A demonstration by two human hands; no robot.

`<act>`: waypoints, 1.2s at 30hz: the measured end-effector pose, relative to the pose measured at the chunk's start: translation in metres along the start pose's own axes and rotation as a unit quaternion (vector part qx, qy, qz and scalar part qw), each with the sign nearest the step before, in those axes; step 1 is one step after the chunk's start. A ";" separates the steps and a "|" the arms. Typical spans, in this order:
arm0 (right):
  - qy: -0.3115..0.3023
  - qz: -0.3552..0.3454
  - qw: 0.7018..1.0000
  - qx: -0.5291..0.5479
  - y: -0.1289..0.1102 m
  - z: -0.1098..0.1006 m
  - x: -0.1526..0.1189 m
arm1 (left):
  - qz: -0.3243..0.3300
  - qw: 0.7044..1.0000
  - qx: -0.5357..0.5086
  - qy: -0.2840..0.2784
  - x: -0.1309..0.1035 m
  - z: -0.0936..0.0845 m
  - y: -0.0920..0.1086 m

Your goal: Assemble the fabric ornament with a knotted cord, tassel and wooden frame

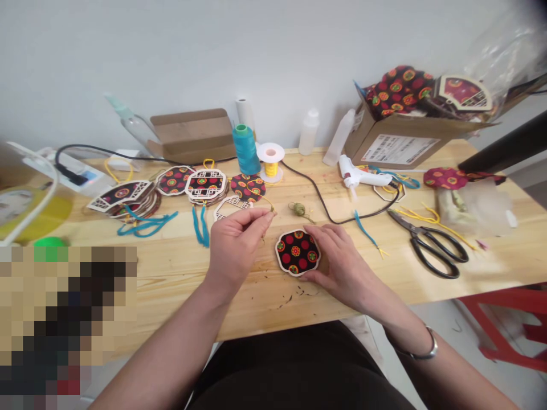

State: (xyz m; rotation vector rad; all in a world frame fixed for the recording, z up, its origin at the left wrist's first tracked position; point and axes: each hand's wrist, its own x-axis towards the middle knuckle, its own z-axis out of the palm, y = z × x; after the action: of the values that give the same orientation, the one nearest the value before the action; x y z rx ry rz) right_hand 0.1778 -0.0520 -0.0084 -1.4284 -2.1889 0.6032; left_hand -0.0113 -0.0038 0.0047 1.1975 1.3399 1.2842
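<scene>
Between thumb and index finger, my left hand pinches the end of a thin yellow cord, near a small olive tip. My right hand grips the right edge of a scalloped plaque with a pale wooden rim and dark floral fabric, thumb below and fingers above. Just behind the plaque lies a small olive ball of cord. Behind my left hand are a yellow thread spool, a teal thread cone, a loose fabric piece and a wooden lattice frame.
Black-handled scissors and a white glue gun with a black cable lie right. Stacked ornaments with teal cords lie left. An open cardboard box stands back right, near plastic bottles. A red stool is lower right.
</scene>
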 end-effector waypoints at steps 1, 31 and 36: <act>-0.001 0.001 1.000 -0.001 0.000 0.000 0.000 | 0.000 1.000 0.000 0.001 0.000 0.000 0.000; -0.031 -0.031 0.997 -0.069 -0.004 0.006 0.005 | -0.014 0.999 0.018 -0.025 0.000 -0.002 0.000; -0.030 -0.022 0.997 -0.061 -0.006 0.008 0.007 | -0.033 0.998 0.047 -0.024 0.000 -0.004 0.001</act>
State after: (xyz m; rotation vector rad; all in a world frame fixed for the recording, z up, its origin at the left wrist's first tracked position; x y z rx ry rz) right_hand 0.1662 -0.0486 -0.0109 -1.4358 -2.3332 0.5100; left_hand -0.0150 -0.0041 0.0059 1.2307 1.4067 1.1486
